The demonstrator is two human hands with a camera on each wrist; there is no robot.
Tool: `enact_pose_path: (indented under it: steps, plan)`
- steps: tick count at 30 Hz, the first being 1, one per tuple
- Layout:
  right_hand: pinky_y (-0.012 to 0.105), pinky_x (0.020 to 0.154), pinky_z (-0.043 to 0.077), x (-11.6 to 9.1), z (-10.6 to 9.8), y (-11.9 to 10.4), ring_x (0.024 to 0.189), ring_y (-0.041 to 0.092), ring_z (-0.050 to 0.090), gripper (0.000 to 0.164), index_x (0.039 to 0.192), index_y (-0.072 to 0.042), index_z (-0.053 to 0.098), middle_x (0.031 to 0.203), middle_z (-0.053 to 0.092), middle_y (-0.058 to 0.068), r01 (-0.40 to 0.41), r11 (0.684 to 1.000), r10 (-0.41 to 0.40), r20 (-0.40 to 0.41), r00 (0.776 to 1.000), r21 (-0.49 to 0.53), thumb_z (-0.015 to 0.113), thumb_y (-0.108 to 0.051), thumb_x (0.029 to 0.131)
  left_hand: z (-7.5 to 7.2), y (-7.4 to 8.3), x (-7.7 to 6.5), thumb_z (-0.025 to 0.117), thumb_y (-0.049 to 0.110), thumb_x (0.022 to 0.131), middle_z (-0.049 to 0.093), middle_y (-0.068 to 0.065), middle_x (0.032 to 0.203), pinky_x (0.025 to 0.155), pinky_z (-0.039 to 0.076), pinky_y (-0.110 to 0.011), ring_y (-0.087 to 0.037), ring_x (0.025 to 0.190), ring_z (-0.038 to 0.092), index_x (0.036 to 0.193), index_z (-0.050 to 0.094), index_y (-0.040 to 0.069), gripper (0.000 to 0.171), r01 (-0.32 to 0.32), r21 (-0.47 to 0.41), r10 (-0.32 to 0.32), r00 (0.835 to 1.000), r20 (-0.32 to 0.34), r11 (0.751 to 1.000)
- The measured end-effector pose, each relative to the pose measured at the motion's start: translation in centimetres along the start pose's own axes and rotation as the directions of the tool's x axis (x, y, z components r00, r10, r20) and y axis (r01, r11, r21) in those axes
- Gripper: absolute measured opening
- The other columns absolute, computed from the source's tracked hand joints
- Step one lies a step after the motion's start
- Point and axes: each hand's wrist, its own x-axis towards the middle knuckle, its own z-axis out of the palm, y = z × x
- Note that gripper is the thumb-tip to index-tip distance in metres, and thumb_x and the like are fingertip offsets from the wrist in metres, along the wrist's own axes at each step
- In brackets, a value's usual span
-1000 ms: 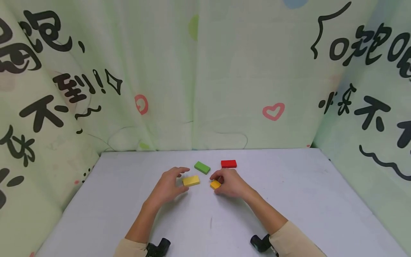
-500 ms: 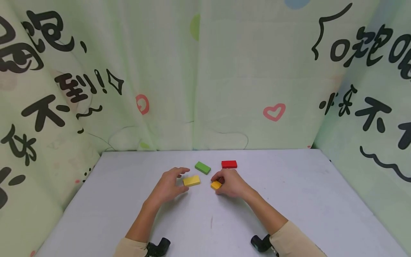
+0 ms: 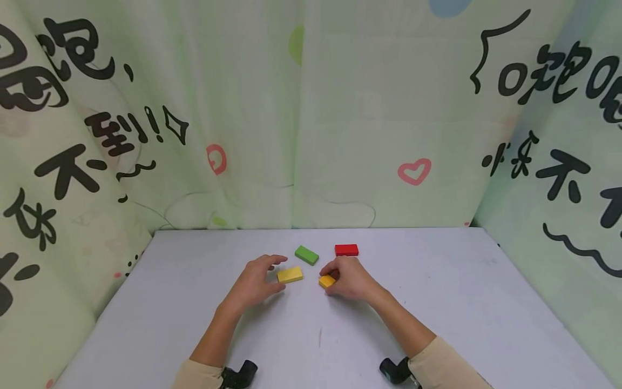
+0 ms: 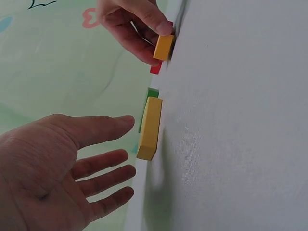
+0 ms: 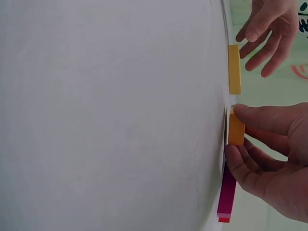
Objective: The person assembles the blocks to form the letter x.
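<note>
A pale yellow block (image 3: 290,274) lies on the white table between the spread thumb and fingers of my left hand (image 3: 256,279). In the left wrist view, a gap shows between that thumb and the pale yellow block (image 4: 150,128). My right hand (image 3: 352,277) pinches a shorter orange-yellow block (image 5: 236,127) by its two ends, between thumb and fingertips. Whether this block touches the table cannot be told. Farther back lie a green block (image 3: 306,255) and a red block (image 3: 346,249), the red one just beyond the right hand.
The white table (image 3: 311,346) runs back to a printed curtain (image 3: 350,108), which also hangs along both sides. Below the right hand in the right wrist view, a magenta-looking bar (image 5: 226,192) has red at its end; whether it is a separate piece is unclear.
Both hands and all the blocks stay where they were. Only the head view has shifted very slightly.
</note>
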Motion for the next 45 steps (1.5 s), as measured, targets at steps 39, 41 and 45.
enact_pose_path:
  steps: [39,41,45]
  plan:
    - [0.026,0.072,0.059,-3.9,-0.2,-0.5,0.087,0.014,0.063,0.032,0.111,-0.011,0.080,0.095,0.071,-0.004,0.047,0.998,-0.049,0.056,0.997,0.044,0.089,-0.009,0.080,0.7,-0.5,0.9,0.084,0.003,0.084,0.068,-0.009,0.132,0.099,0.057,-0.047,-0.029,0.118,0.066,0.136,0.068,0.014,0.055,-0.012,0.001,0.012,1.000,0.028,1.000]
    - [0.025,0.072,0.059,-4.1,-0.3,-0.5,0.087,0.014,0.063,0.032,0.111,-0.011,0.080,0.095,0.071,-0.004,0.055,0.998,-0.058,0.063,0.996,0.040,0.089,-0.008,0.080,0.8,-0.5,1.0,0.084,0.003,0.084,0.068,-0.009,0.131,0.099,0.057,-0.047,-0.029,0.118,0.066,0.136,0.068,0.014,0.055,-0.017,-0.003,0.017,0.999,0.032,1.000]
    - [0.024,0.072,0.058,-4.5,-0.4,-0.5,0.086,0.014,0.063,0.030,0.109,-0.009,0.079,0.094,0.071,-0.004,0.079,0.996,-0.081,0.069,0.994,0.044,0.088,-0.007,0.080,0.9,-0.5,1.1,0.084,0.003,0.085,0.068,-0.009,0.131,0.099,0.057,-0.047,-0.029,0.118,0.066,0.136,0.067,0.013,0.055,-0.029,-0.002,0.029,0.999,0.037,1.000]
